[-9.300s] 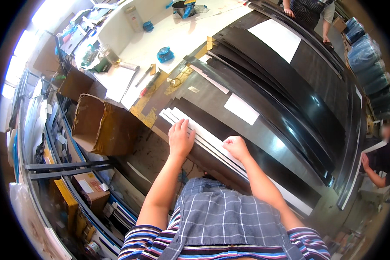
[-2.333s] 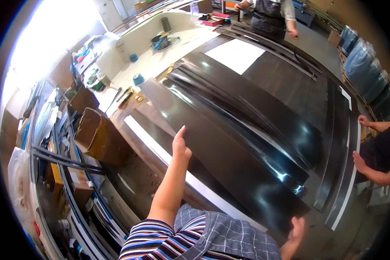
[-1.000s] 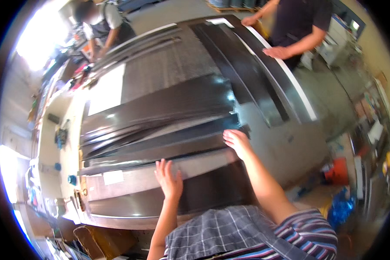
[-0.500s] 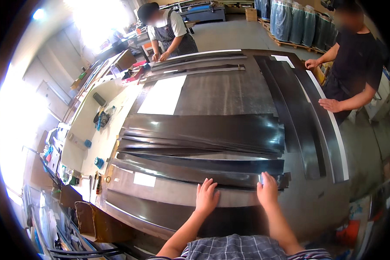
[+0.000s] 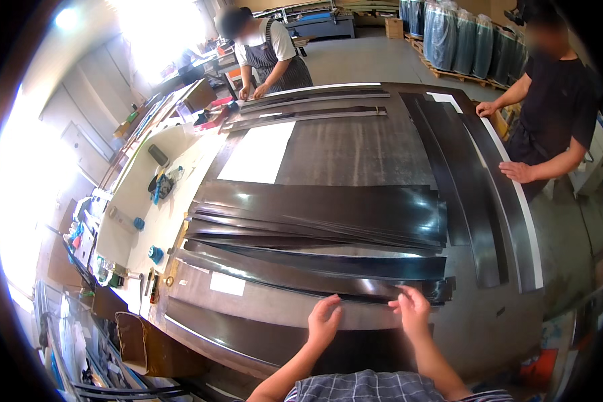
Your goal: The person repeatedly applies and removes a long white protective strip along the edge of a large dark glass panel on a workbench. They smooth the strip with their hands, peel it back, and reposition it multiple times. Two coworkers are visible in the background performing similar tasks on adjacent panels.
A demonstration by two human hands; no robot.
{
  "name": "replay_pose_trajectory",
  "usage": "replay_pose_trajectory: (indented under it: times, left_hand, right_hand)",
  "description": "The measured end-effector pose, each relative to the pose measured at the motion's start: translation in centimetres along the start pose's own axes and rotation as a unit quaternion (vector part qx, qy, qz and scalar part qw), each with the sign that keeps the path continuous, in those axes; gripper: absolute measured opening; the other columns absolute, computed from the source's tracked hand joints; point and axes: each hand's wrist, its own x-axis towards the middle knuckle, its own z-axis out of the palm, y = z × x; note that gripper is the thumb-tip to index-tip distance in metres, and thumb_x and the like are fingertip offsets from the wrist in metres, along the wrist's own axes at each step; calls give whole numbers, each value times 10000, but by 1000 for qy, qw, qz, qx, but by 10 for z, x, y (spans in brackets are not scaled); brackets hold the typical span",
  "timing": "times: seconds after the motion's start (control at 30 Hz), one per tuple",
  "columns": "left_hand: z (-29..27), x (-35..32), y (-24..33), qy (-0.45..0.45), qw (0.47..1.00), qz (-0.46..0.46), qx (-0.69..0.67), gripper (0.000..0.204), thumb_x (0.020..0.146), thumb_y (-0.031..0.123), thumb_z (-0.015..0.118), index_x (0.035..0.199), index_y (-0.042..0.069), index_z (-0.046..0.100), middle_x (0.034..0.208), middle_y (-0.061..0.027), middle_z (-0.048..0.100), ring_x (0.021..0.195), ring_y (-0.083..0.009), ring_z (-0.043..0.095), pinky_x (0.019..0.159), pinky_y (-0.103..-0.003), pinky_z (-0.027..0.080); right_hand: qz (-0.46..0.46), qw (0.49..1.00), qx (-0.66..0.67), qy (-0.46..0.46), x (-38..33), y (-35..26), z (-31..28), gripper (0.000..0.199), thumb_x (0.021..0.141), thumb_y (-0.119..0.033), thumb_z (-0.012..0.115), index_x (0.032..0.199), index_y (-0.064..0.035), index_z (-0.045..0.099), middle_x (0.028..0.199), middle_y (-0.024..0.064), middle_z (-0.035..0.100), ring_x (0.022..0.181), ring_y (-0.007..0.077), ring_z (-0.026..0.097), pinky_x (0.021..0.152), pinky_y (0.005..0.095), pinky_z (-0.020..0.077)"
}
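Note:
My left hand (image 5: 324, 321) is at the front of the table, its fingers curved and slightly apart with nothing visible in them. To its right, my right hand (image 5: 413, 309) points its fingers leftward, thumb and forefinger apart, close to the near edge of a long glossy dark strip (image 5: 295, 272). Whether its fingertips touch that strip I cannot tell. Below both hands, another wide black strip (image 5: 248, 329) lies along the table's front edge. Beyond them is a stack of overlapping dark sheets (image 5: 315, 204).
A small white sheet (image 5: 227, 283) and a larger white sheet (image 5: 256, 153) lie on the dark table (image 5: 348, 151). Hand tools (image 5: 153, 287) and a blue-capped item (image 5: 155, 254) sit at left. One co-worker (image 5: 275, 57) stands at the far side, another (image 5: 556, 114) at right beside long strips (image 5: 472, 194).
Both hands have drawn back slightly toward me. My left fingers, spread flat on the strip before, are now curved; my right fingers have turned leftward. The view has shifted slightly.

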Motion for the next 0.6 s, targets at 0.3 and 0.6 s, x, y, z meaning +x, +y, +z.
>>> replay_pose_trajectory:
  times: [0.3, 0.6]
  left_hand:
    - [6, -29, -2, -68, 710, -302, -633, 622, 921, 375, 484, 1390, 12, 296, 1383, -195, 410, 1283, -327, 415, 1054, -452, 324]
    - [-14, -46, 4, 50, 721, -235, -650, 624, 847, 328, 594, 1350, 39, 363, 1377, -201, 415, 1272, -346, 419, 1091, -478, 282]
  right_hand:
    - [-46, 948, -105, -297, -61, 6, -46, 181, 817, -25, 621, 990, -2, 667, 1067, 121, 670, 997, 213, 641, 847, 317, 513]
    - [36, 947, -215, -238, -75, 22, -56, 387, 722, -30, 632, 1109, -23, 613, 1026, 143, 675, 971, 280, 646, 872, 352, 495]
